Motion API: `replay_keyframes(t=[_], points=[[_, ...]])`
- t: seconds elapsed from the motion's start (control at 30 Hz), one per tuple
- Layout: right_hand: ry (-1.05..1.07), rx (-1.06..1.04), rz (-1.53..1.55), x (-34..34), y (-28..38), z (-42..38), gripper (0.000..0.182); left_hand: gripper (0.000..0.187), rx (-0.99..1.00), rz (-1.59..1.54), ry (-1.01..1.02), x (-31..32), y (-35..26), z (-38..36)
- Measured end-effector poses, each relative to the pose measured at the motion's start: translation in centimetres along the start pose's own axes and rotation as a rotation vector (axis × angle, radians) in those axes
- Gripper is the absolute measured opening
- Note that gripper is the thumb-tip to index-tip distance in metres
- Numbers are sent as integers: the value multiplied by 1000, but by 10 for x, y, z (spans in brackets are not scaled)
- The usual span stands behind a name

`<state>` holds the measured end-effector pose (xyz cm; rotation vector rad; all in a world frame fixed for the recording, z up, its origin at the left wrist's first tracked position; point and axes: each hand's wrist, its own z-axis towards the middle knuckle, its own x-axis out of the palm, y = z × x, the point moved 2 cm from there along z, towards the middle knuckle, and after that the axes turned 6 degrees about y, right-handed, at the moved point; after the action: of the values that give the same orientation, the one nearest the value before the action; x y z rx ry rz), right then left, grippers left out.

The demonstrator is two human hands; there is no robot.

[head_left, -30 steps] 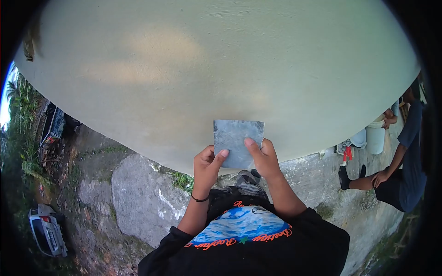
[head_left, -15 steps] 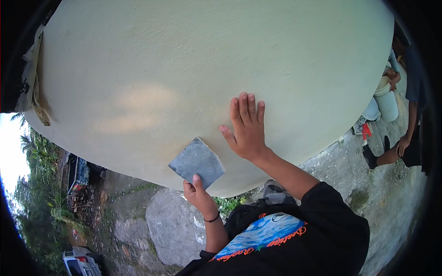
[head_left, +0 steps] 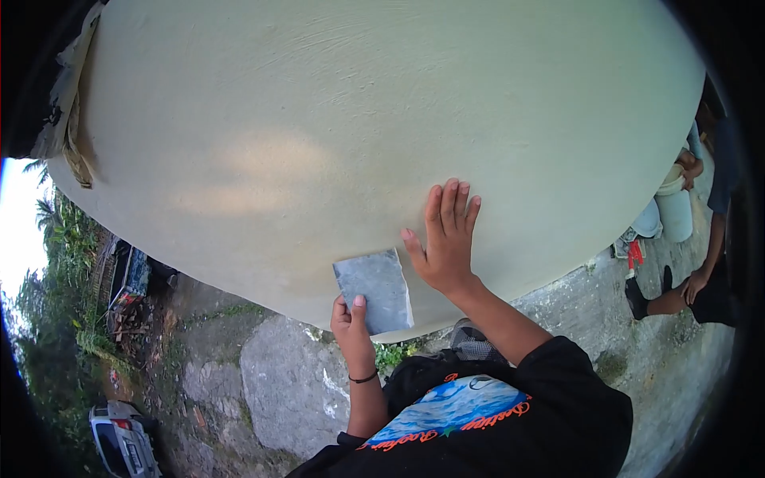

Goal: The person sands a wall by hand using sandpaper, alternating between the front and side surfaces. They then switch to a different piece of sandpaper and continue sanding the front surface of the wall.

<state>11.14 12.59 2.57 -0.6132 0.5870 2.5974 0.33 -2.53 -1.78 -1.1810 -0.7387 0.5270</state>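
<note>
My left hand [head_left: 352, 325] is closed on the lower left edge of a grey sheet of sandpaper [head_left: 374, 287], with the thumb on its near face. The sheet is roughly square, with a ragged whitish right edge, and overlaps the lower part of a large cream-coloured wall [head_left: 382, 143]. To the right of the sheet, my right hand [head_left: 449, 247] lies flat against the wall, fingers extended and thumb spread. Fine scratches and small bumps mark the wall's upper part. My left fingers behind the sheet are partly hidden.
At the right a person [head_left: 701, 279] in dark clothes is beside a whitish bucket [head_left: 676, 211], with another hand near its rim. Rough concrete ground [head_left: 295, 382] lies below. A parked car [head_left: 123, 442] and greenery [head_left: 48, 319] stand at the left.
The sandpaper in my left hand has turned clockwise and shifted right, now more upright. My right hand appears slightly lower and further right, still flat on the wall. The view has shifted a little.
</note>
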Motion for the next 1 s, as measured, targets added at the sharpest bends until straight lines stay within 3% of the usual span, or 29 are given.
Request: replay_keyframes(t=[0.03,0.07,0.13,0.27,0.37,0.6,0.73,0.9,1.0], points=[[33,19,-1,-6,-1,0,72,19,-90,-40,79,-4,3,-2],[64,30,3,-10,-3,2,72,19,-82,-44,21,-8,2,-3],[-38,96,89,-25,-12,12,70,20,-70,-105,81,-8,-8,2],[-283,230,18,-35,-51,28,61,19,8,-202,-27,-17,-46,6],[-364,59,-284,-19,-80,12,58,20,-17,-303,-48,-17,-52,4],[-359,32,-276,-11,-90,-4,56,32,-73,-374,-17,-18,-49,3],[-349,11,-276,-12,-92,-4,56,29,-90,-358,-42,-25,-42,5],[-357,16,-264,-13,-85,1,56,29,726,13,-728,-59,-93,9],[-360,20,-273,-16,-82,3,55,32,705,186,-751,-47,-95,24]])
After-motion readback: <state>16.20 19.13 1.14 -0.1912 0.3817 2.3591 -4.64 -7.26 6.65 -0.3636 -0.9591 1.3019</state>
